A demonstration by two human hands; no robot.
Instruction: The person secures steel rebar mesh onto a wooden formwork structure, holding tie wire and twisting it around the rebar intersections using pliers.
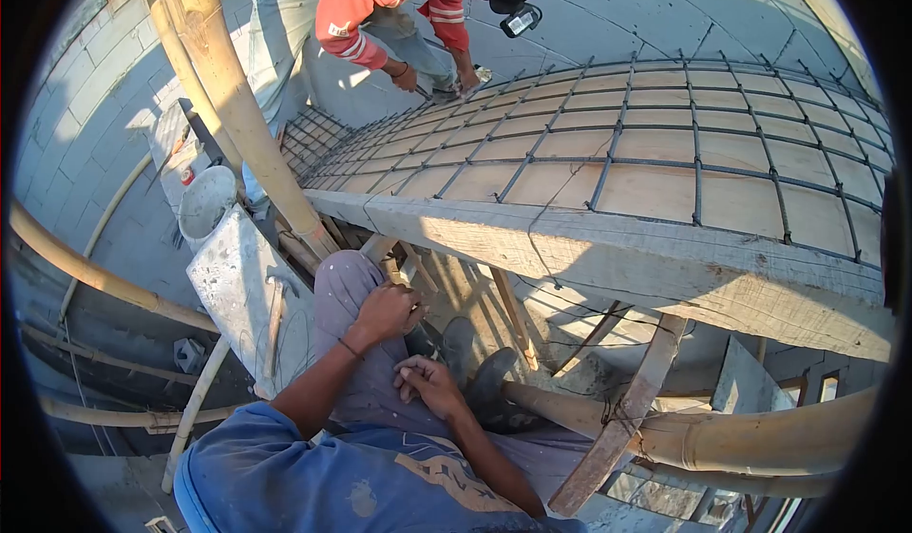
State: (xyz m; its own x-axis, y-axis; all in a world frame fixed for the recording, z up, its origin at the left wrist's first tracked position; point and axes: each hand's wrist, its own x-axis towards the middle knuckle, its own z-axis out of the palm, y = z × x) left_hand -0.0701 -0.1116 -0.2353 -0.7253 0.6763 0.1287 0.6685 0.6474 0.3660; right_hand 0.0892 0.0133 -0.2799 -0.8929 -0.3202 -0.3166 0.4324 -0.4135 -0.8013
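My left hand [389, 312] rests on my raised knee [344, 291], its fingers curled closed; what they hold, if anything, is hidden. Lower down, over my lap, my right hand [429, 385] has its fingers bent together. A small pale bit shows near its fingertips, too small to name. Left of my knee, a hammer [275, 329] with a wooden handle lies on a grey, cement-stained board [237, 276]. In front of me runs a timber form beam [570, 243], edging a grid of tied steel bars [698, 143] over plywood.
Across the grid, a co-worker [380, 10] in a red top bends with both hands at its far edge. Bamboo poles [214, 67] rise at left; a thick bamboo pole [760, 438] and a wooden brace [622, 414] lie at right. A bucket [207, 205] stands beyond the board.
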